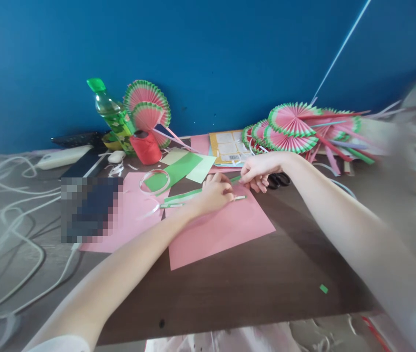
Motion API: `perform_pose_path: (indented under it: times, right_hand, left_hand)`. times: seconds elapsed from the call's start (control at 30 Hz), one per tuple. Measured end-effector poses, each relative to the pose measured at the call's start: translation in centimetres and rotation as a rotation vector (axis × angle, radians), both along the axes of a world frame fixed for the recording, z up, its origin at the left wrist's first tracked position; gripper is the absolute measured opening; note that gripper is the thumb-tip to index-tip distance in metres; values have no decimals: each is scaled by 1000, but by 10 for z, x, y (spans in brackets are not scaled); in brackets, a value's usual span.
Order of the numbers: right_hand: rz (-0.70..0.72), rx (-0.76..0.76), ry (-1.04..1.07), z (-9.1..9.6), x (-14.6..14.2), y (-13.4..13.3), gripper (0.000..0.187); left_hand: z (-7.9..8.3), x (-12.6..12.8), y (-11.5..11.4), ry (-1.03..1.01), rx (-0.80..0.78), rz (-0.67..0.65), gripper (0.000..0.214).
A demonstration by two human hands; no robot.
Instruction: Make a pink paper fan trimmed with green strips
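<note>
My left hand (215,193) rests curled on a pink paper sheet (219,230), its fingers pressing a thin green paper strip (184,196) along the sheet's far edge. My right hand (257,172) reaches in from the right and pinches the right end of the green strip between thumb and fingers. A second short green strip (240,197) lies just beside my left fingers. Black scissors (279,180) lie right behind my right hand.
A roll of clear tape (154,181) sits on green paper (173,172). At the back are watermelon paper fans (292,128), a red ribbon spool (146,146), a green bottle (114,115) and a yellow sheet (228,145). White cables (17,230) and a pixelated dark object (90,209) lie left.
</note>
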State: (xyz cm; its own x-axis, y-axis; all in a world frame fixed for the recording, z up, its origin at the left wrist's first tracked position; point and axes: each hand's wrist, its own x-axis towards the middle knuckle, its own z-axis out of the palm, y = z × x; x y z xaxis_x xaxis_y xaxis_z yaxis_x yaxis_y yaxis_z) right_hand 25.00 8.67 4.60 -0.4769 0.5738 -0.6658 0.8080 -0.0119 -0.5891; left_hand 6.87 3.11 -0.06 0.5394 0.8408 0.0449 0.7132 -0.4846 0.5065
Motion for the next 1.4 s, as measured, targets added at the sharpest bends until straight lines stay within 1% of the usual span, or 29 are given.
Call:
perform_pose_path:
  times: [0.23, 0.47, 0.7, 1.03, 1.2, 1.4]
  right_hand:
    - [4, -17, -19, -1, 1, 1, 42]
    - [49, -34, -28, -1, 4, 3, 42]
    - [86, -20, -57, -2, 5, 3, 42]
    - [121, -22, -85, -1, 6, 2, 36]
    - [118, -20, -108, -1, 5, 1, 34]
    - [131, -26, -176, 1, 2, 0, 29]
  left_hand:
    - [-4, 4, 1, 38, 2, 41, 17]
    - [-8, 4, 0, 38, 30, 57, 19]
    - [-11, 5, 0, 28, 54, 68, 18]
    - [-4, 7, -4, 36, 22, 79, 17]
    - [-5, 8, -4, 30, 27, 108, 16]
    - [-5, 9, -4, 40, 37, 111, 16]
